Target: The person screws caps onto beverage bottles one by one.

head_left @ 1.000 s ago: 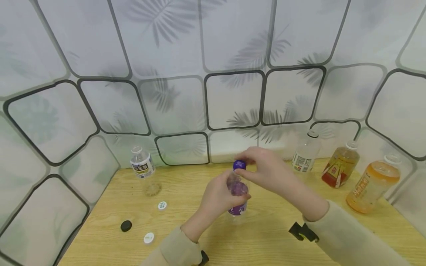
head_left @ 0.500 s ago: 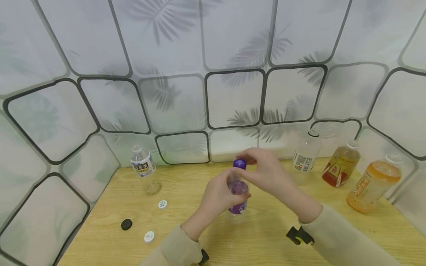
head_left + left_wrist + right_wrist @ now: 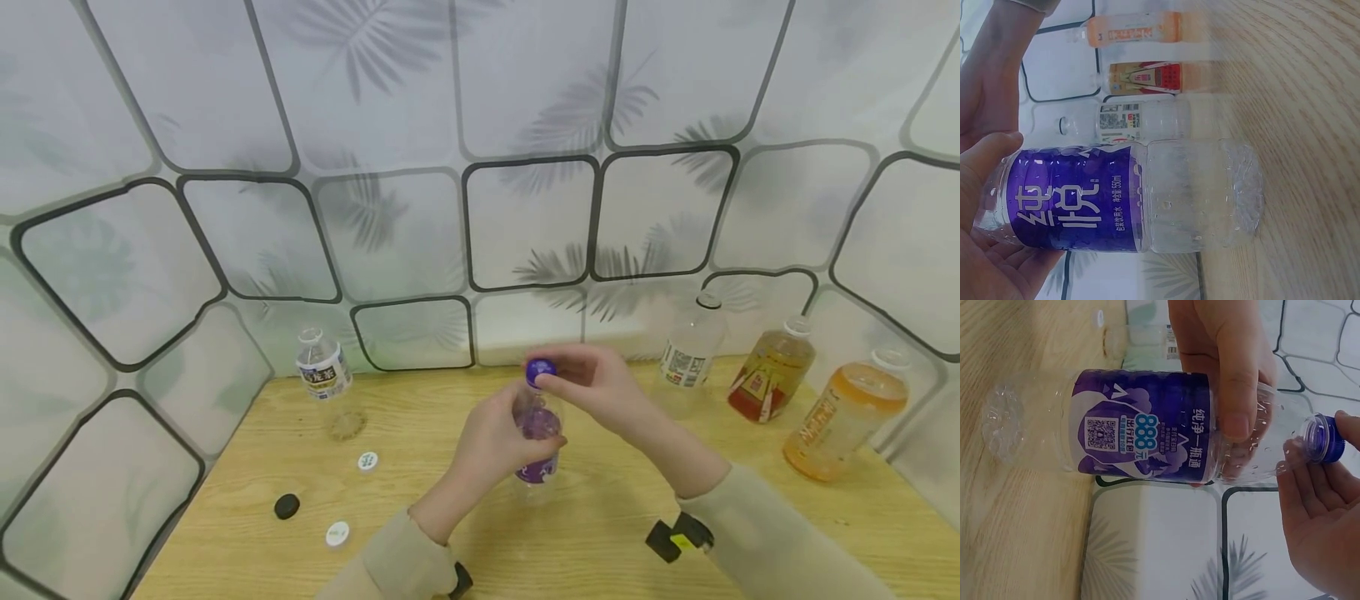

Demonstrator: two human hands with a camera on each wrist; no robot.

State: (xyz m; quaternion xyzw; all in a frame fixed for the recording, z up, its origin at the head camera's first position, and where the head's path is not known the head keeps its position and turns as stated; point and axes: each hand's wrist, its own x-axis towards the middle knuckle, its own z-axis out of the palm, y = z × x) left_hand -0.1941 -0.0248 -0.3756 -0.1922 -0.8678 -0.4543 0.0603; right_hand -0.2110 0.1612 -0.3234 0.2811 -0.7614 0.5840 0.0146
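A clear plastic water bottle [image 3: 538,427] with a purple label stands upright on the table. Around its upper part my left hand [image 3: 491,437] is wrapped, thumb and fingers on opposite sides. My right hand [image 3: 607,390] pinches the purple cap [image 3: 541,372] at the bottle's mouth between thumb and fingers. In the right wrist view, the cap [image 3: 1334,439] sits over the neck, with the clear neck ring showing just below it. The left wrist view shows the label [image 3: 1079,199] and the bottle's lower half; the cap is out of that view.
Capless bottles stand around: one with a white label [image 3: 324,375] at left, and a clear one [image 3: 686,354], an amber one [image 3: 772,375] and an orange-banded one [image 3: 843,417] at right. Two white caps [image 3: 367,461] and a black cap [image 3: 287,506] lie on the wooden table [image 3: 420,417].
My right thumb slid across the purple cap to the left, then came back to its front as the hand turned. My left hand has kept its grip, and the bottle stayed in place.
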